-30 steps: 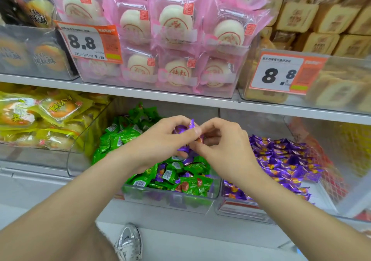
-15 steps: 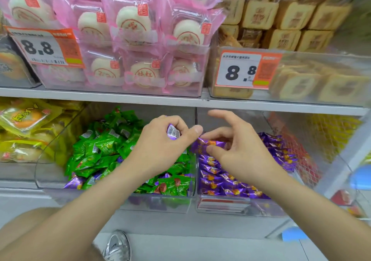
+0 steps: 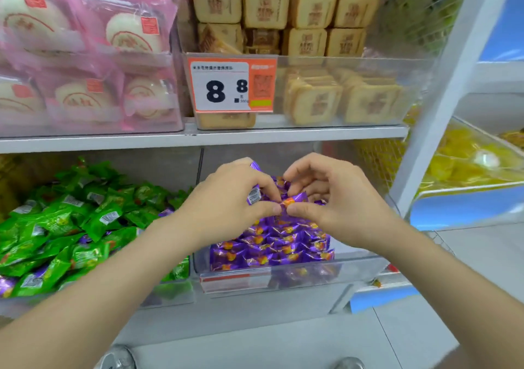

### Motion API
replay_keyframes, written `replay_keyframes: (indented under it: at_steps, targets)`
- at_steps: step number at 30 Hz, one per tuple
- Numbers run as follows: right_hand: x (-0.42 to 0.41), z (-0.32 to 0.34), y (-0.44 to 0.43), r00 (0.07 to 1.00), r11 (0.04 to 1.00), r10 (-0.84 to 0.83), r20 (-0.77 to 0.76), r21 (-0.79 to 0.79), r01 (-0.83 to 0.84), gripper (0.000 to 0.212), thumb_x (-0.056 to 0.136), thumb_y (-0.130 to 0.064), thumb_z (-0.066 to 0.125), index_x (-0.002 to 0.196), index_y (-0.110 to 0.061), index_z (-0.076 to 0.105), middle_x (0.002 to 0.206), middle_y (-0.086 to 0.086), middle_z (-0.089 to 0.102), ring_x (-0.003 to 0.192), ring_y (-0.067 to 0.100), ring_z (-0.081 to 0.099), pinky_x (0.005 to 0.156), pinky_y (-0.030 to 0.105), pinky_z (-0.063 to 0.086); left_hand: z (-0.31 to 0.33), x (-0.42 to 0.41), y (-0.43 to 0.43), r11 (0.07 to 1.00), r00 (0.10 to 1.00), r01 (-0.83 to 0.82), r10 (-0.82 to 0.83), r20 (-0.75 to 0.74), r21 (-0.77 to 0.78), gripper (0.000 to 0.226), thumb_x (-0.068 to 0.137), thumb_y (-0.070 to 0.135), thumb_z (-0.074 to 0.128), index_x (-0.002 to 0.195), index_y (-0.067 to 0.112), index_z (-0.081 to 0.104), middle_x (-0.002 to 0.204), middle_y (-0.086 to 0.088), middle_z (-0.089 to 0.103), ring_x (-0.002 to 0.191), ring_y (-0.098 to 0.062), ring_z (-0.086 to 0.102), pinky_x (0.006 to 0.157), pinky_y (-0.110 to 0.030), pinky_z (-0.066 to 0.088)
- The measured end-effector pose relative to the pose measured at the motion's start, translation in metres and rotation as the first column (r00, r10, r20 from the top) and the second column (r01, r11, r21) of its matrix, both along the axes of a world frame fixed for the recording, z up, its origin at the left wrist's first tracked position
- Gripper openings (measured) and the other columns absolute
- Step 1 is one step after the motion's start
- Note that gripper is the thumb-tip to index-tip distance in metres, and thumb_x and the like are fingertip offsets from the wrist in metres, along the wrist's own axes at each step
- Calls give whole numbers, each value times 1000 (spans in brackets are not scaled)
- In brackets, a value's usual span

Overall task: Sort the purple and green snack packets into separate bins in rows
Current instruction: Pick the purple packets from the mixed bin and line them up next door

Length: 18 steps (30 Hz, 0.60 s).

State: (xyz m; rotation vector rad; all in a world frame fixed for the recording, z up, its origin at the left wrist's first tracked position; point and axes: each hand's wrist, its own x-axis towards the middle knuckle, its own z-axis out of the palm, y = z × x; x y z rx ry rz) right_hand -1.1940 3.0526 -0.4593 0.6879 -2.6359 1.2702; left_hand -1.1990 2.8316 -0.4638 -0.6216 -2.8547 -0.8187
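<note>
Purple strays [image 3: 5, 285] lie among the green packets [image 3: 71, 227] in the left bin [image 3: 170, 295], so sorting is unfinished. The left hand [image 3: 226, 198], over that bin's edge half a second ago, is now above the purple bin [image 3: 312, 275]. It is curled round spare packets [image 3: 254, 195] and pinches one purple packet [image 3: 292, 200] by its left end, while the right hand [image 3: 340, 201], spread open before, pinches its right end. That packet hangs just above the rows [image 3: 272, 246], long axis left-to-right, orange print facing up.
</note>
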Motion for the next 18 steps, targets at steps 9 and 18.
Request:
replay_keyframes:
  at_steps: [9, 18]
  targets:
    - [-35, -4, 99, 930, 932, -356, -92, 35, 360, 20, 88, -17, 74, 105, -26, 74, 71, -7, 76, 63, 5, 68, 78, 36, 61, -42, -50, 104, 994, 992, -99, 102, 68, -43, 15, 80, 50, 85, 83, 39, 76, 103, 5, 64, 103, -24, 63, 84, -42, 55]
    - [-43, -10, 114, 906, 906, -421, -34, 22, 422, 15, 88, -20, 69, 99, -29, 73, 68, -10, 76, 71, 6, 71, 80, 33, 60, -70, -81, 163, 983, 994, -91, 100, 50, -157, 12, 84, 44, 84, 89, 34, 80, 103, 1, 69, 94, -30, 70, 78, -41, 58]
